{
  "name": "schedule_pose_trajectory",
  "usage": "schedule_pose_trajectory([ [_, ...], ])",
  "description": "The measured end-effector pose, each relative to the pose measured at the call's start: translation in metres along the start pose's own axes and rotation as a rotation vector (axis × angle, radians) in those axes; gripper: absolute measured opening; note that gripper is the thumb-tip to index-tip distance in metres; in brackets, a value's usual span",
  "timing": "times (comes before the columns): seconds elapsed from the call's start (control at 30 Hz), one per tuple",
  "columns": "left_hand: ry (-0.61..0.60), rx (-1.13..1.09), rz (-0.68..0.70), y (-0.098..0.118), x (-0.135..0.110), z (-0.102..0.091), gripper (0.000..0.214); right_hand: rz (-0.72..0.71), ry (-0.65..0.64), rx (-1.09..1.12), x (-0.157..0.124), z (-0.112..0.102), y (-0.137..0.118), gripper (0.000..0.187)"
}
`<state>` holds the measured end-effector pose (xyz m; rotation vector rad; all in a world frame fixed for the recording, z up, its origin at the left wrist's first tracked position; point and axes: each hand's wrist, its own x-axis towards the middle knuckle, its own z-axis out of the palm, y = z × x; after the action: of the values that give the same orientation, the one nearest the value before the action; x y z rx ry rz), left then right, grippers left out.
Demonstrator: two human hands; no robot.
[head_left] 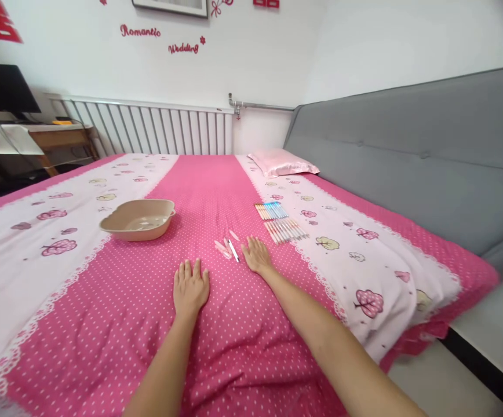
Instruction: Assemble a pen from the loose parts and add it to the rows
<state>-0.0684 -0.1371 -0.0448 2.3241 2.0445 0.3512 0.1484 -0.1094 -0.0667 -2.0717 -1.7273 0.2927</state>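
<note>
My left hand (pixel 190 286) lies flat on the pink dotted bedsheet (pixel 217 347), fingers together and stretched out, holding nothing. My right hand (pixel 257 255) also rests flat on the sheet, fingers extended, just right of a few loose pens and caps (pixel 228 246). Beyond it, two rows of several coloured pens (pixel 280 221) lie side by side near the white strip of the sheet. A beige plastic basin (pixel 138 220) sits on the bed to the far left of my hands.
A pink pillow (pixel 283 162) lies at the bed's far end by the grey padded headboard (pixel 408 156) on the right. A white radiator (pixel 147 127) lines the back wall. A wooden desk (pixel 60 142) stands at the left.
</note>
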Motion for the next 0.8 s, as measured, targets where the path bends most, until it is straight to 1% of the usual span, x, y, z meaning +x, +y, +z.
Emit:
schedule_pose_trajectory([
  [0.17, 0.036, 0.048, 0.009, -0.003, -0.039, -0.006, 0.06, 0.033, -0.046, -0.047, -0.027, -0.009, 0.001, 0.072],
  [0.33, 0.08, 0.056, 0.011, -0.008, -0.076, -0.002, 0.061, 0.052, -0.074, -0.078, -0.049, -0.018, 0.0, 0.07],
  [0.43, 0.089, 0.054, 0.021, -0.012, -0.093, 0.001, 0.062, 0.061, -0.095, -0.094, -0.059, -0.022, -0.002, 0.07],
  [0.57, 0.026, 0.032, 0.036, -0.016, -0.104, -0.002, 0.063, 0.068, -0.123, -0.119, -0.069, -0.025, -0.003, 0.071],
  [0.73, -0.114, 0.007, 0.035, -0.018, -0.102, -0.01, 0.066, 0.078, -0.134, -0.141, -0.075, -0.025, -0.003, 0.07],
  [0.8, -0.151, 0.003, 0.032, -0.018, -0.1, -0.012, 0.068, 0.08, -0.135, -0.145, -0.075, -0.025, -0.003, 0.07],
])
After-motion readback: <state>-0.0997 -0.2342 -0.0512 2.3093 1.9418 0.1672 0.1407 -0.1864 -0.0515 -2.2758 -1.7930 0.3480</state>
